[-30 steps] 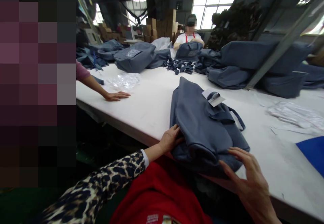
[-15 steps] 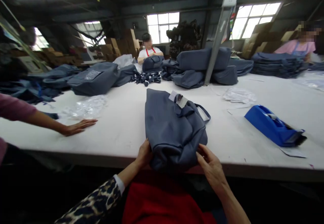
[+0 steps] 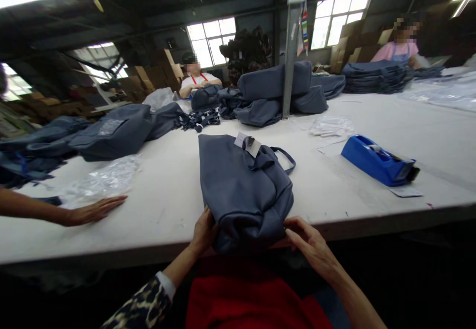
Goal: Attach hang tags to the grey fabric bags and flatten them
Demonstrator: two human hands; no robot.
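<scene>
A blue-grey bag (image 3: 241, 185) lies on the white table in front of me, its lower end hanging over the near edge. On it are a pale hang tag (image 3: 253, 146) and a loop of strap (image 3: 288, 159) at the right. My left hand (image 3: 204, 232) is closed on the bag's lower left side, its fingers partly hidden by the fabric. At the lower right corner, my right hand (image 3: 308, 243) pinches the bag's edge between thumb and fingers.
A blue tape dispenser (image 3: 377, 163) stands on the right. Left lie clear plastic bags (image 3: 106, 177) and a co-worker's flat hand (image 3: 96, 211). More blue-grey bags (image 3: 111, 130) are piled behind, around a metal post (image 3: 289, 66). Two people work across the table.
My view has turned to the right, so the scene sits further left. My right hand has shifted slightly along the bag's lower right corner; my left keeps its hold.
</scene>
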